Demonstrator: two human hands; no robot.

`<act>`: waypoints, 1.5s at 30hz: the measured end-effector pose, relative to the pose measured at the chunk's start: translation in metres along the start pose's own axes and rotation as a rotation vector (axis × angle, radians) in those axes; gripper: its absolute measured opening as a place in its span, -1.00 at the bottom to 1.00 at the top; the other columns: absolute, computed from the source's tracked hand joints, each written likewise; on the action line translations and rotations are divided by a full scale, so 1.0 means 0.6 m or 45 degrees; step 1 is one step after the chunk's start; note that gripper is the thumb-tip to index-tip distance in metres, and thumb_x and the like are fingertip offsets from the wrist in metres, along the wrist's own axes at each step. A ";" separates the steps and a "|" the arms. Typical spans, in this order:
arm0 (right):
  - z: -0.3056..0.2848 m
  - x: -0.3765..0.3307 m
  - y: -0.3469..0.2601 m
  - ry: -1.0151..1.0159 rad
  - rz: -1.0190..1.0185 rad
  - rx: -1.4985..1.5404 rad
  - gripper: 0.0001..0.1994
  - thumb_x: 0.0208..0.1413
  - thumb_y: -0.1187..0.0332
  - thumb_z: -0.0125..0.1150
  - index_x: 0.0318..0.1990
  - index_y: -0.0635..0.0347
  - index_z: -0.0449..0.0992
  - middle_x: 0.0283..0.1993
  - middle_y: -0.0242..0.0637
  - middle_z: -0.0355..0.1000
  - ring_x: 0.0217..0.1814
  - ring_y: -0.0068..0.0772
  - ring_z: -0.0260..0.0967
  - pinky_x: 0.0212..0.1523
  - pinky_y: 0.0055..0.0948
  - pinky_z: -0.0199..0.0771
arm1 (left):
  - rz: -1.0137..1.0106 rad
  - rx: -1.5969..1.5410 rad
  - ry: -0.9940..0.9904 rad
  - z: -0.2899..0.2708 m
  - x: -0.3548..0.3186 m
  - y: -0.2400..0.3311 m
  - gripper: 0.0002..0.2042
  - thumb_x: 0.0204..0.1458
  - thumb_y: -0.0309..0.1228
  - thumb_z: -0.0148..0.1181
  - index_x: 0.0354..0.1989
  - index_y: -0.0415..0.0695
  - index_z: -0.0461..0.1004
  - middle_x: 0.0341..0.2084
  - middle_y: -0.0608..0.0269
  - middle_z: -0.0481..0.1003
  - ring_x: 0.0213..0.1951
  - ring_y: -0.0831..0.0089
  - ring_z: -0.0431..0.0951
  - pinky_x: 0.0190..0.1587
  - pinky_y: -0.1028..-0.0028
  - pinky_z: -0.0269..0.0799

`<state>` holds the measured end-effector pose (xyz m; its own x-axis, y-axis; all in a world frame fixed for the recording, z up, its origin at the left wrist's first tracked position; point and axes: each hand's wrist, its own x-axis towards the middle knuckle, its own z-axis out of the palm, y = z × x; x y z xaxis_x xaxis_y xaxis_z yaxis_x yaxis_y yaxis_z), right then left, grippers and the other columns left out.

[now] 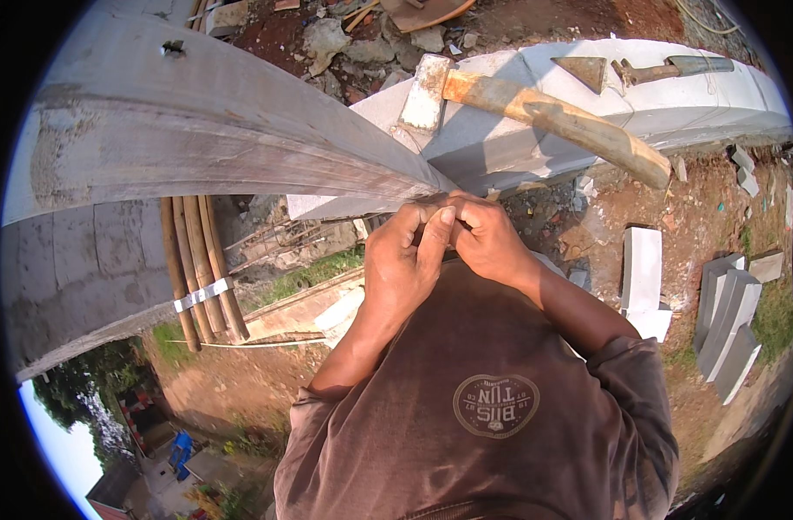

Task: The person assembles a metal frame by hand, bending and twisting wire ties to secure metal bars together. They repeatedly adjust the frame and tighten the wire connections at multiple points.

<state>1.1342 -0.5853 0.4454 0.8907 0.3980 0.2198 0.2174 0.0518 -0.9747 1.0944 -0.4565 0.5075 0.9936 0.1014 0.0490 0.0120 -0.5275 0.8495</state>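
We look down from a height along a grey concrete wall (pixel 197 130) that sweeps in from the left and meets a course of white lightweight blocks (pixel 674 95) running to the right. On the blocks lie a mallet with a worn wooden handle (pixel 544 113), a small pointed trowel (pixel 587 71) and a second trowel-like tool (pixel 674 67). Loose white blocks (pixel 643 277) lie on the red earth below right, and a bundle of bamboo poles (pixel 197 269) stands against the wall at left. Our two hands meet at the corner where wall and blocks join: the left hand (pixel 405 269) and the right hand (pixel 487 238) are pressed close together, fingertips bunched as if pinching something very small or thin. What is pinched we cannot tell; it is hidden between the fingers, just in front of the corner edge. We judge the step in hand to be fine finger work at that corner, possibly on a line or string. Any next move calls for steady hands, given the drop below.
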 end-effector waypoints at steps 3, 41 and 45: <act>-0.013 -0.006 0.000 0.004 -0.019 -0.093 -0.86 0.03 0.44 0.21 -0.27 0.29 0.47 -0.33 -0.15 0.41 -0.39 -0.16 0.41 -0.34 -0.31 0.39 | 0.003 -0.209 0.105 -0.005 -0.015 -0.020 -0.86 0.15 -0.44 0.12 -0.35 -0.28 0.43 -0.58 0.28 0.45 -0.55 0.64 0.37 -0.49 0.60 0.30; -0.041 0.022 0.034 0.061 -0.122 -0.033 -0.48 -0.17 0.32 0.43 0.01 0.23 0.44 -0.27 -0.28 0.35 -0.24 -0.42 0.34 -0.20 -0.42 0.39 | 0.510 -0.255 0.528 0.020 0.104 0.007 -0.26 -0.14 0.29 0.17 -0.37 -0.35 0.32 -0.55 0.05 0.43 -0.48 0.30 0.51 -0.36 0.34 0.48; -0.041 0.021 0.034 0.049 -0.066 -0.011 -0.47 -0.18 0.32 0.44 0.01 0.22 0.44 -0.27 -0.27 0.35 -0.22 -0.40 0.34 -0.18 -0.42 0.40 | 0.584 -0.256 0.514 0.017 0.108 0.002 -0.26 -0.14 0.29 0.15 -0.41 -0.35 0.32 -0.57 0.05 0.42 -0.50 0.31 0.51 -0.40 0.33 0.50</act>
<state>1.1599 -0.6018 0.4296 0.8928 0.3593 0.2718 0.2671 0.0636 -0.9616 1.1601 -0.4589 0.5062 0.7718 0.2332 0.5916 -0.4645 -0.4286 0.7750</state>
